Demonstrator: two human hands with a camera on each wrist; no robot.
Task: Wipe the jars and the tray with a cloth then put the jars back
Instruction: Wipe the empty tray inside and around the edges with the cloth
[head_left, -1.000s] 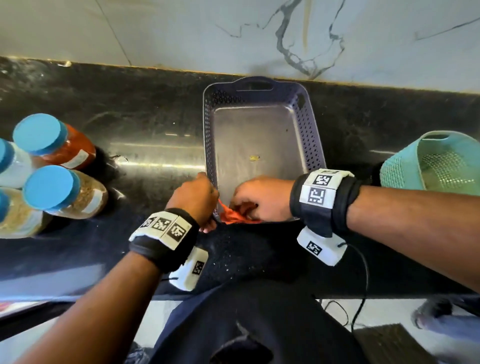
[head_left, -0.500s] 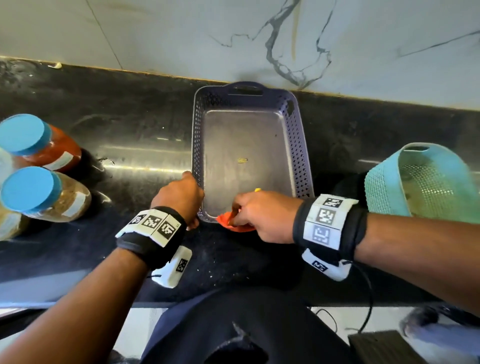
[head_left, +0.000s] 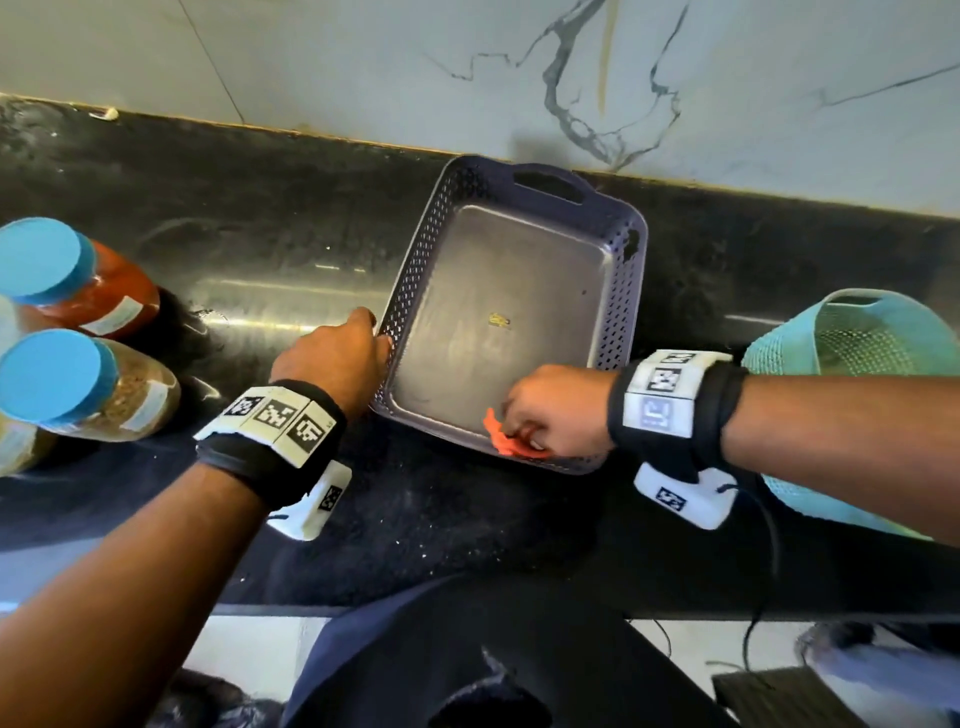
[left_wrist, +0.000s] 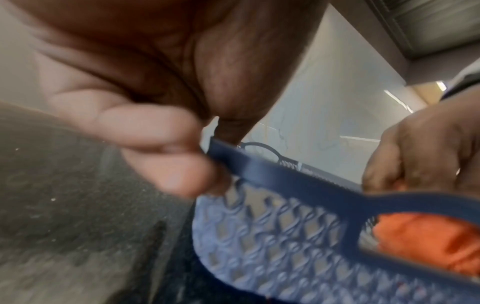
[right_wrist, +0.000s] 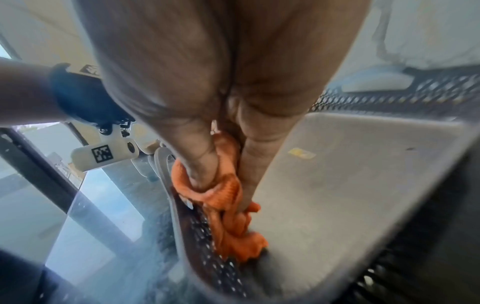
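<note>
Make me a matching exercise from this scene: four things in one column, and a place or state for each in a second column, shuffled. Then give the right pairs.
Things:
1. orange cloth
2. purple tray
3. blue-lidded jars
4. teal basket

Places or states:
A. on the counter at the far right
B. standing at the left, outside the tray
C. bunched in the right hand, against the tray's near wall
D. gripped at its left rim by the left hand

Pairs: 1-C, 2-D, 3-B, 4-A

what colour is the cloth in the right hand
Orange. The cloth shows best in the right wrist view, bunched in the right hand.
</note>
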